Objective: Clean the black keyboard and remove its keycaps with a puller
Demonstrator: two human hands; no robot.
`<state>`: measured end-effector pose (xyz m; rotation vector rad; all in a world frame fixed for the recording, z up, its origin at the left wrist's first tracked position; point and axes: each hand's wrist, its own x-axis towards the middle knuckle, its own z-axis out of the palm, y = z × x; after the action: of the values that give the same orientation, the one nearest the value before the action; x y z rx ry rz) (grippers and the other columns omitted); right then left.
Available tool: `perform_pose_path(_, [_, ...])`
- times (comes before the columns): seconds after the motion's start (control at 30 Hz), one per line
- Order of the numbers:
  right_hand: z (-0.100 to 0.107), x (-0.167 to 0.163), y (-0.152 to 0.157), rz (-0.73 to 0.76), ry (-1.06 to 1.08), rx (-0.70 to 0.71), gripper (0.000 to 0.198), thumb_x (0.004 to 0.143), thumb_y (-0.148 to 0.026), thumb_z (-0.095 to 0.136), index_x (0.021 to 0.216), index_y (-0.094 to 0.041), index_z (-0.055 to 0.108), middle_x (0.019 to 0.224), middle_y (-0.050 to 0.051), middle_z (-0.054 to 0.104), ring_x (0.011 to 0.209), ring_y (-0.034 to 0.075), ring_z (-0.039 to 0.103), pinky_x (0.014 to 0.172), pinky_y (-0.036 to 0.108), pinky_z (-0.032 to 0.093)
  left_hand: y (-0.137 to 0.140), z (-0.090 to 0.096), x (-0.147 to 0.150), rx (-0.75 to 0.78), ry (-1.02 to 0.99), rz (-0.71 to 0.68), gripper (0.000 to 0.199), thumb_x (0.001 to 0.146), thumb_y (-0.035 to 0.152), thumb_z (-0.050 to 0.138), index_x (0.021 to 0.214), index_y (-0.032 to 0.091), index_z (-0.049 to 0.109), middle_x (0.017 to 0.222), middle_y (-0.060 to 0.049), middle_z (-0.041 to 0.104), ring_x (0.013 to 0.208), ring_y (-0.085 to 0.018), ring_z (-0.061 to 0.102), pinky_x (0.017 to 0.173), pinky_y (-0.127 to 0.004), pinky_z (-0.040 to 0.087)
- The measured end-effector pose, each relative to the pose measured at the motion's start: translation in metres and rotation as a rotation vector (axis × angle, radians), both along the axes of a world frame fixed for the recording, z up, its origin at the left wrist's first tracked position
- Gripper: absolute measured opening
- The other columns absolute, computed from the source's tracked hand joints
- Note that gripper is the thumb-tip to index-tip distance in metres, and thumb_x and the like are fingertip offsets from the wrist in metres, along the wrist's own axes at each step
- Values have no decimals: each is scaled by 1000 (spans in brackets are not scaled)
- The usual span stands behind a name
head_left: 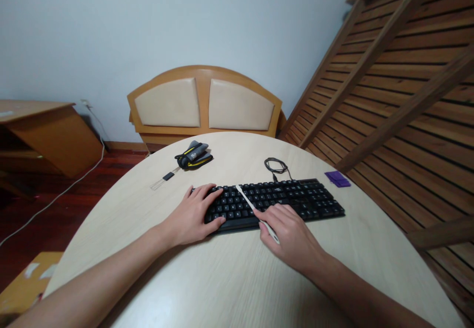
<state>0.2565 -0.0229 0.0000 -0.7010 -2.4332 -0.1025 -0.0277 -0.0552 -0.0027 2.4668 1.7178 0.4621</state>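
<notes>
Pale, round wooden surface [207,273], bare-walled room beyond. If the left hand [188,217] braces too lightly, the long black plastic keyboard [274,194] could slide under a hard push; a steep angle could snag the slim white brush [246,198] between keys. Left fingers spread over the keyboard's left end, touching it; the right hand [285,229] is wrapped around the brush's handle.

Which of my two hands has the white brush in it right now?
Your right hand, gripping the white brush by its handle; your left hand holds no brush, its fingers spread at the left end of the keyboard.
</notes>
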Motion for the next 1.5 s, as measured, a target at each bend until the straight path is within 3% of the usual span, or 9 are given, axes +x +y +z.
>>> perform_pose_path(0.17, [-3,-1,4,-54,-55,17,28,97,-14,53,121,-11,67,82,5,67,78,20,60,71,35,42,0,1,0,10,-13,3,68,93,57,56,150,21,43,154,-17,44,141,-39,43,116,-69,28])
perform_pose_path(0.37, [-1,-1,-2,-49,23,-9,24,94,-12,53,110,-12,72,76,4,66,72,19,57,70,35,40,0,1,0,3,-9,-4,69,94,57,55,151,21,43,154,-18,44,141,-39,43,115,-69,29])
perform_pose_path(0.67, [-6,-5,-5,-93,40,-13,26,95,-12,53,113,-9,72,76,4,69,69,19,60,69,35,39,1,-2,-1,20,-17,-6,68,94,57,55,151,22,43,154,-17,45,140,-40,43,115,-69,29])
perform_pose_path(0.9, [6,2,-21,-78,51,-23,27,88,-9,52,104,-12,74,72,2,70,66,17,62,72,36,37,0,1,0,6,-10,-7,68,95,57,53,151,22,42,155,-17,44,141,-39,43,115,-69,29])
perform_pose_path(1.17, [13,10,-39,-116,-36,81,28,86,-7,50,99,-13,73,70,1,70,64,17,62,73,37,35,0,-1,-2,15,-17,-12,65,96,56,52,151,23,42,155,-17,44,141,-39,42,115,-70,28])
perform_pose_path(1.5, [18,16,-71,-126,-101,97,32,82,-4,48,102,-12,71,67,1,66,60,16,60,70,40,36,0,5,2,-23,2,3,65,96,54,52,151,20,42,155,-18,44,142,-39,42,115,-70,29])
